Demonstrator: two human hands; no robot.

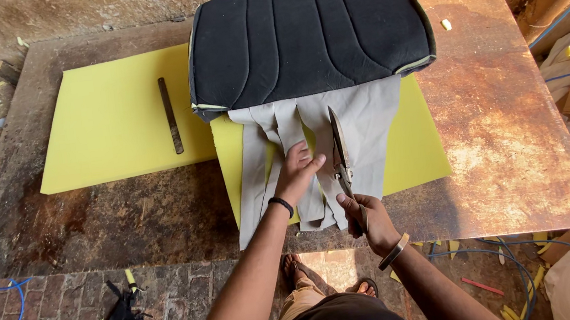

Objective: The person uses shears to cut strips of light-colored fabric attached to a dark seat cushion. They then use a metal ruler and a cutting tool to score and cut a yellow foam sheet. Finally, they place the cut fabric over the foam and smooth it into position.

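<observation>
Right hand [367,221] is clenched round the handles of the big scissors [339,152], blades pointing up into the grey fabric [367,125] that hangs below the black seat cushion [307,39]. Left hand [298,171], fingers spread flat, pins a fabric strip just left of the blades, over yellow foam [408,146].

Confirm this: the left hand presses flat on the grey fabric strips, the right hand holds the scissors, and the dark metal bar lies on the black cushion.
One detail is wrong. In the head view the dark metal bar lies on the yellow foam sheet, left of the black cushion, not on it. The left hand does press the grey fabric strips, and the right hand holds the scissors.
</observation>
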